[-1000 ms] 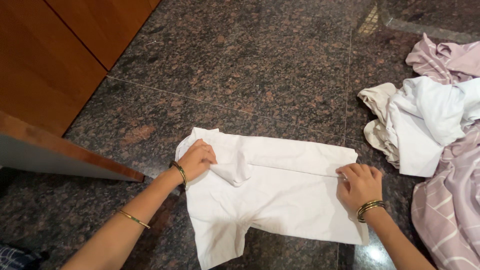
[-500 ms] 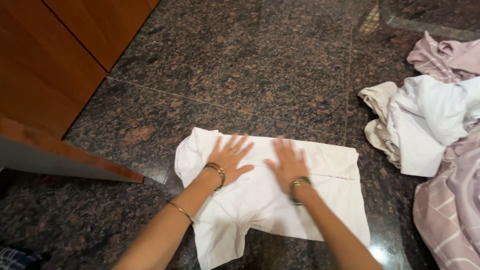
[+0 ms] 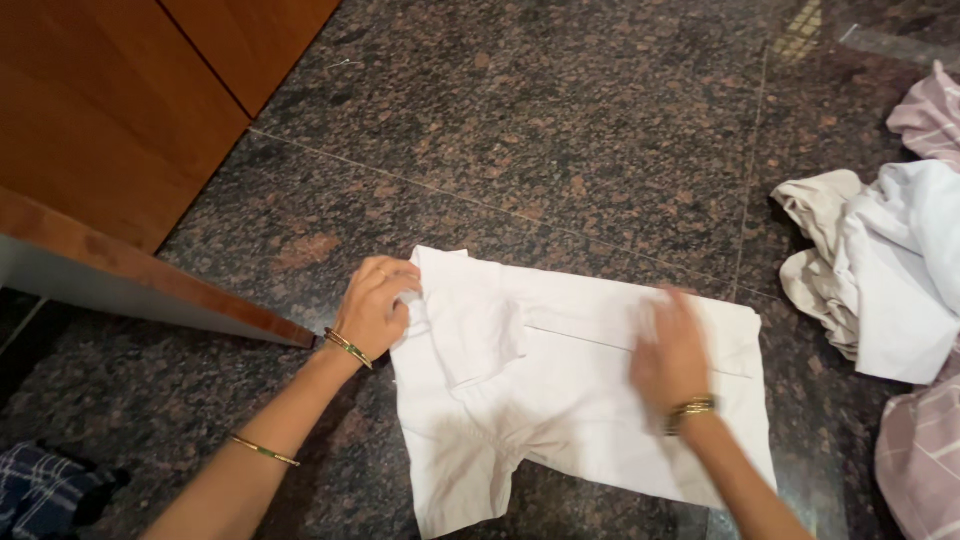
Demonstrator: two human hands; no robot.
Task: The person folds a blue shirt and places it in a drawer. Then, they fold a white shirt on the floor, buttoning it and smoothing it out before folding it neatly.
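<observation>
A white garment (image 3: 560, 400) lies spread flat on the dark speckled granite floor (image 3: 520, 130), partly folded, with one sleeve (image 3: 470, 320) turned inward over the body panel. The left hand (image 3: 375, 305) rests at the garment's left edge, its fingers (image 3: 400, 290) curled and pinching the cloth where the sleeve fold begins. The right hand (image 3: 670, 350) lies palm down on the right half of the garment; it is blurred, so whether its fingers are spread or pressed together cannot be told. Gold bangles (image 3: 345, 345) sit on the left wrist and forearm, and another bangle on the right wrist. A wooden cabinet (image 3: 120, 130) stands at the upper left, well apart from the garment. A heap of unfolded laundry (image 3: 880, 270), white, cream and pink-striped, lies near the garment's right edge without touching it. A dark checked cloth (image 3: 45, 490) shows at the lower left corner. Probable faults: the polished floor offers little grip, so pressure from the flat hand may drag the whole garment rather than smooth it; loosening the pinch at the left edge may let the sleeve fold spring open; a lower hem already lying uneven may set a crooked crease; wide strokes to the right may catch the nearby heap.
</observation>
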